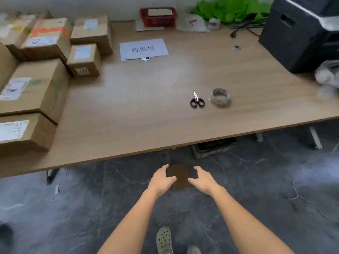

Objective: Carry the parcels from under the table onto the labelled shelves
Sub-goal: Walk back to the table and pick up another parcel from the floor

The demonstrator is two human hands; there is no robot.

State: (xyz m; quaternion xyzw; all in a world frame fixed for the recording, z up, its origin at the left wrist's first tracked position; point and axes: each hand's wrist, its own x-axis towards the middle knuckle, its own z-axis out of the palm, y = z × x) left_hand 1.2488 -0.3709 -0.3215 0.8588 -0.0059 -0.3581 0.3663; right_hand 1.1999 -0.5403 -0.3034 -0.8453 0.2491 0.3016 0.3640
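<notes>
A small brown parcel point(180, 176) lies on the dark floor just in front of the wooden table's point(146, 125) near edge. My left hand point(161, 179) and my right hand point(202, 179) reach down on either side of it, fingers spread, apparently not touching it. Both hands hold nothing. A dark crate point(212, 146) shows under the table edge; its contents are hidden.
Several taped cardboard boxes point(34, 85) are stacked on the table's left side. A paper sign point(144, 48), scissors point(196, 100) and a tape roll point(220, 96) lie on the tabletop. A black machine point(300, 32) stands at the right, a red basket point(158, 16) at the back. My shoes point(165, 239) are below.
</notes>
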